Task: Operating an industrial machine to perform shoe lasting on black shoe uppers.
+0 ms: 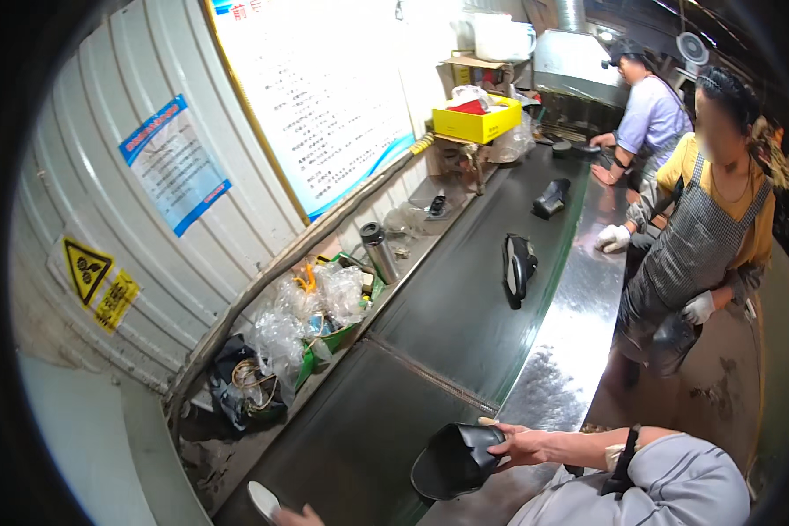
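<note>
Now, at the dark belt's near end, the right hand [522,444] has a black shoe [454,462] grasped by its right side; that one-sided grip could let it slip. Farther left, the left hand [300,515] sits beside a pale piece [263,500], grip unclear.

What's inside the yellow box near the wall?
In the yellow box, something red and something pale and crumpled show above its near side. That side hides the bottom, so anything deeper can't be seen.
</note>
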Demonstrator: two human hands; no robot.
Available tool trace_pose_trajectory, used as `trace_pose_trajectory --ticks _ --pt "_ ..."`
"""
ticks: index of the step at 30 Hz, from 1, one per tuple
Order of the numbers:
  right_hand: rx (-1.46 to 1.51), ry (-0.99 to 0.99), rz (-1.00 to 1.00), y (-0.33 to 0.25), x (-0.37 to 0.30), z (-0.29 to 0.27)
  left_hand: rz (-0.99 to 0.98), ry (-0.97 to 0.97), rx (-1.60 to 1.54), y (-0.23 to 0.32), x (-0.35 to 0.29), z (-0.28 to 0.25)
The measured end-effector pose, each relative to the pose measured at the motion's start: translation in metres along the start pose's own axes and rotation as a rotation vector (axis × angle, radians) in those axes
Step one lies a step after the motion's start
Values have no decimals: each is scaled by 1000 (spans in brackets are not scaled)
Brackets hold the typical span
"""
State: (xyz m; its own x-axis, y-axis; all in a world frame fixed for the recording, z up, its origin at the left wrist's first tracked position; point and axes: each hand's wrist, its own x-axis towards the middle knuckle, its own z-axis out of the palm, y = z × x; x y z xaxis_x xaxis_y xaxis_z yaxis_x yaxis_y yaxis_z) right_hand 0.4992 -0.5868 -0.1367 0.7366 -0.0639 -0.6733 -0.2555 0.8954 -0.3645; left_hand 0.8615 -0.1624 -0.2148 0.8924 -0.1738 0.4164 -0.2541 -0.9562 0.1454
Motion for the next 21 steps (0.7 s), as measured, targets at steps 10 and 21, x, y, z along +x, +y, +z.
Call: trace_pose_trajectory --ticks 10,21 --pt "11 170 -9 -17 -63 -19 -536 -240 -354 -141 -30 43" --pt "110 -101 -99 -14 -96 -64 334 -186 -289 174 -129 -178"
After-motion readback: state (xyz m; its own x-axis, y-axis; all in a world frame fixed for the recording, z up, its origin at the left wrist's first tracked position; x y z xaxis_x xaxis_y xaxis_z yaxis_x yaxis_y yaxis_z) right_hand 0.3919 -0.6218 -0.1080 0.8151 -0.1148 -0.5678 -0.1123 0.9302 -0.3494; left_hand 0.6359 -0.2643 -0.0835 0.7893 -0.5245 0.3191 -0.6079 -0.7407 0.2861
